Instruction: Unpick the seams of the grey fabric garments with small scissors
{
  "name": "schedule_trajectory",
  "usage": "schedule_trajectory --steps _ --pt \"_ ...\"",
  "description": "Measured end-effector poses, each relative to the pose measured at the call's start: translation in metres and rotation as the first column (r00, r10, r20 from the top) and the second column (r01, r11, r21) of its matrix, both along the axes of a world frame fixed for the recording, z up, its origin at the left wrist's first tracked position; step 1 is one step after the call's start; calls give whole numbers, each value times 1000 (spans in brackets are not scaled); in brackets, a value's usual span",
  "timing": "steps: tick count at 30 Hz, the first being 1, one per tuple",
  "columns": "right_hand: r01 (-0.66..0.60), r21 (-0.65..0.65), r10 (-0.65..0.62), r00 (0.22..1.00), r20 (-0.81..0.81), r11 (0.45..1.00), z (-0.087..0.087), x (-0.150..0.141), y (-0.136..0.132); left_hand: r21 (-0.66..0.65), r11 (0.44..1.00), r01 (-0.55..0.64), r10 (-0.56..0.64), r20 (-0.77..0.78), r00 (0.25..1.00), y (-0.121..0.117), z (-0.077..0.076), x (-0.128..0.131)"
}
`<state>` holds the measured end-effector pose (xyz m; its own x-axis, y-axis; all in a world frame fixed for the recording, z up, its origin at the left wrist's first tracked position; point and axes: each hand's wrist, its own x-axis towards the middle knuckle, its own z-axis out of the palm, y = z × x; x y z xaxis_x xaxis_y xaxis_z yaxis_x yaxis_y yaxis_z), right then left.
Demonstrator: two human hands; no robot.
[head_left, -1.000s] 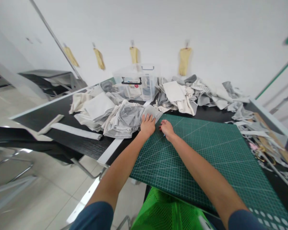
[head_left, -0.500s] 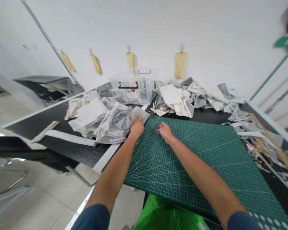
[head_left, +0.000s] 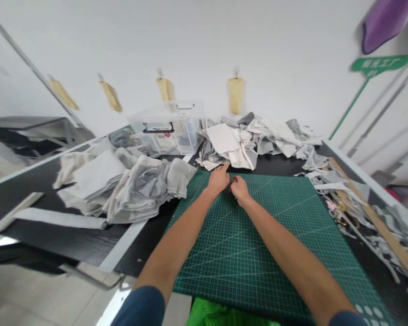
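My left hand (head_left: 219, 179) is over the far edge of the green cutting mat (head_left: 258, 244), index finger stretched out, with nothing seen in it. Just to its right, almost touching, my right hand (head_left: 240, 188) is closed with the fingers curled. Whatever it may hold is hidden. Left of the mat lies a heap of folded grey cloth pieces (head_left: 149, 181), apart from both hands. Beyond the fingertips is another pile of grey and cream cloth (head_left: 241, 149), topped by a flat white piece (head_left: 222, 138).
A clear plastic box (head_left: 163, 136) stands at the back by the wall. Rolled white cloth (head_left: 61, 218) lies at the left. Scraps and a wooden strip (head_left: 377, 222) line the right side. Yellow gloves (head_left: 235, 96) hang on the wall.
My left hand has left the folded cloth heap and moved right, beside my right hand. My right hand stays curled over the mat. The view has turned right.
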<state>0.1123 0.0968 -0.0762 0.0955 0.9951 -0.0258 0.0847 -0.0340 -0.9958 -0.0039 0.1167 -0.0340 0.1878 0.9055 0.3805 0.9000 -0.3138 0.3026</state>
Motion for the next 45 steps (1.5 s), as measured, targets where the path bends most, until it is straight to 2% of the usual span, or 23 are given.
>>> schedule_trajectory --steps 2,4,6,9,14,17,20,23,27,29,31,36,38,41,45 --pt "56 -16 -56 998 27 998 -1 15 2 -35 999 -11 12 34 999 13 6 22" --pt "102 -30 -101 994 47 994 -2 29 2 -19 993 -118 119 55 991 26 15 38" --pt "127 -36 -125 991 49 991 -3 42 3 54 975 -218 214 70 974 41 24 46" --pt "147 -41 -145 989 33 988 -4 57 3 70 959 -275 271 64 960 66 33 49" --pt "145 -51 -146 989 -22 988 -8 64 4 -102 975 -199 200 2 980 101 26 43" --pt "142 -62 -145 988 -49 988 -11 64 7 -134 971 -196 198 -2 980 105 17 42" --pt "148 -76 -154 985 -76 986 -12 63 8 -72 984 -165 162 -36 986 90 7 44" --pt "165 -89 -174 978 -112 982 -12 65 5 2 997 -77 77 -50 996 61 -6 46" --pt "203 -97 -216 965 -148 974 -9 76 -9 -17 992 121 -121 7 993 17 -20 44" --pt "223 -99 -236 960 -154 970 -7 86 -20 -47 968 247 -244 58 968 -4 -23 43" --pt "239 -103 -252 956 -152 966 -6 97 -32 -73 941 329 -318 135 938 -24 -23 43" --pt "238 -111 -251 958 -135 965 -4 122 -65 -161 938 309 -258 276 926 -67 -24 48" --pt "219 -110 -232 964 -129 970 -4 128 -79 -179 922 344 -279 313 908 -79 -25 51" --pt "189 -105 -201 972 -120 976 -4 135 -98 -186 898 399 -302 399 866 -93 -28 57" --pt "176 -89 -185 976 -112 980 -8 140 -110 -197 911 363 -222 506 833 -98 -36 57"
